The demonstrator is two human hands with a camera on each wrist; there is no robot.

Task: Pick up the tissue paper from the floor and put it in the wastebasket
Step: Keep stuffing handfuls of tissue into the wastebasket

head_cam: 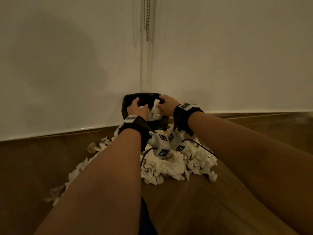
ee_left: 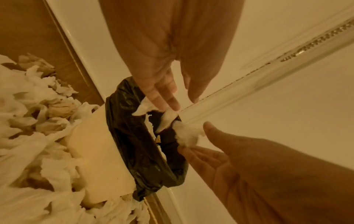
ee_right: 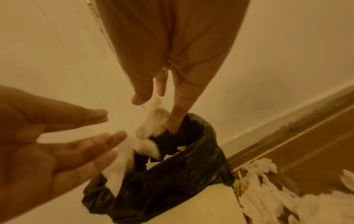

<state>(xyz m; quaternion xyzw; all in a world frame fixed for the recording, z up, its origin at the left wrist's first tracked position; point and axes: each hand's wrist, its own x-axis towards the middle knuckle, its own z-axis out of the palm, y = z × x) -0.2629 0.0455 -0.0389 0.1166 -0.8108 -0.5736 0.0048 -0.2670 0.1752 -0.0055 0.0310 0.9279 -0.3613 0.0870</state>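
The wastebasket (head_cam: 144,96), cream with a black liner (ee_left: 134,136), stands on the floor in the wall corner. Both hands hover over its mouth. My left hand (head_cam: 138,107) has straight, spread fingers (ee_left: 164,94), and white tissue paper (ee_left: 145,108) hangs loose at their tips. My right hand (head_cam: 165,106) is open too, its fingers (ee_right: 178,115) pointing down beside a tissue wad (ee_right: 155,121) that drops towards the liner (ee_right: 172,181). More tissue (head_cam: 154,114) lies inside the basket. A big heap of crumpled tissue (head_cam: 169,165) covers the floor in front of it.
White walls meet at a corner behind the basket, with a skirting board (head_cam: 254,114) along the wooden floor (head_cam: 186,200). A beaded blind chain (head_cam: 147,19) hangs in the corner. Loose tissue (head_cam: 74,177) also trails left under my left forearm.
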